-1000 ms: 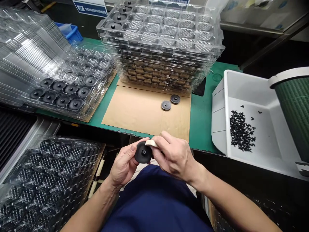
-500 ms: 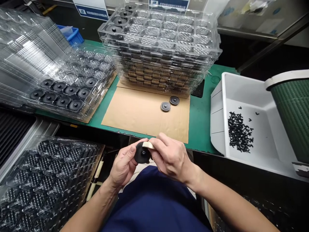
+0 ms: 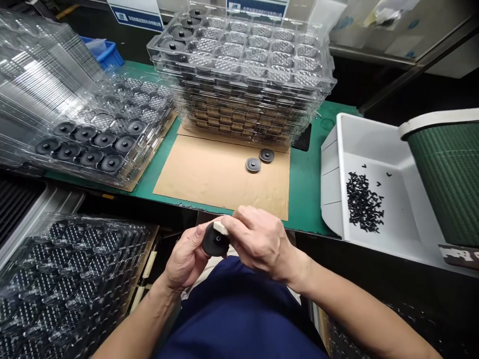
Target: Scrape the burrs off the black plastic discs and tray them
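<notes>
My left hand (image 3: 182, 262) grips a round black rubber disc (image 3: 213, 241) with a small raised centre, holding it upright in front of my body. My right hand (image 3: 258, 243) pinches a small cream block (image 3: 220, 228) and presses it against the disc's upper rim. Part of the disc is hidden by my fingers. Beyond my hands, two similar black discs (image 3: 253, 164) lie on a sheet of brown cardboard (image 3: 213, 174).
Stacked clear plastic trays (image 3: 243, 65) stand behind the cardboard, and more trays holding several black discs (image 3: 90, 144) lie to the left on a green mat (image 3: 307, 199). A white bin (image 3: 337, 169) holds small black parts. A green woven bin (image 3: 449, 179) stands beyond it, and more stacked trays (image 3: 71, 279) sit lower left.
The cream block has slid leftward along the disc's rim. Both hands and the disc have shifted slightly left and down in view, and the whole scene has shifted left.
</notes>
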Tool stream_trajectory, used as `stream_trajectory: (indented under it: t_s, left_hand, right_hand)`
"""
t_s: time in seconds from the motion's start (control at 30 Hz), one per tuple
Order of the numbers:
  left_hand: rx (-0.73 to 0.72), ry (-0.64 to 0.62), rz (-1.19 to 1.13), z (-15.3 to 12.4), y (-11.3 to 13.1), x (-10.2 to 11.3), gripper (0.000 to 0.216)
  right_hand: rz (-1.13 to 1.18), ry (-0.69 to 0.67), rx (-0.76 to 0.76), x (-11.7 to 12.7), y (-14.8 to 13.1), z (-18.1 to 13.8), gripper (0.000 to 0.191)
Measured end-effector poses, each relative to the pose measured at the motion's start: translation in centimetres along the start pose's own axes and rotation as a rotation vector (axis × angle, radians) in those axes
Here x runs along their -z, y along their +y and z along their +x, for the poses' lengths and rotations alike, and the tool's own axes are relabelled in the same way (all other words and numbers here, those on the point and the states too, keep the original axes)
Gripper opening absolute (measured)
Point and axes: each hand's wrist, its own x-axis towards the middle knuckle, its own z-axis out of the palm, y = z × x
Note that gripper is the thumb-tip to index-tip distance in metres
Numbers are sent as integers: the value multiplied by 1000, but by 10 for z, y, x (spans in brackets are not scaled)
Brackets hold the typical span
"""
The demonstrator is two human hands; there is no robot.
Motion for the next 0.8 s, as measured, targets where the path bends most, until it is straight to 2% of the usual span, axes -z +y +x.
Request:
stream_trajectory:
  t_s: [0.07,0.2,0.3,0.4,0.57,0.7,0.8]
  left_hand:
    - [-35,31,-17,1,1,0,49]
    - [-379,245,74,2,-9,-1,44]
    - [-630,307,241,-1,-21,0,49]
    - [-764,375,302,-5,-24,-4,47]
    - [-730,391,226,-11,-12,-21,41]
    - [-587,372,81,-12,-4,-26,45]
    - [-503,308,36,-11,0,-23,43]
  right_hand:
    - [4,2,-19,0,-1,1,18]
    - [275,18,-233,-5,-17,-2,18]
    - [551,21,-261,-6,-29,-2,20]
    - [710,25,-293,-5,-30,1,19]
    - [484,133,-298,-7,-24,1,16]
    - [539,50,-227,-5,-26,1,14]
    - [453,47,-239,-2,-24,1,14]
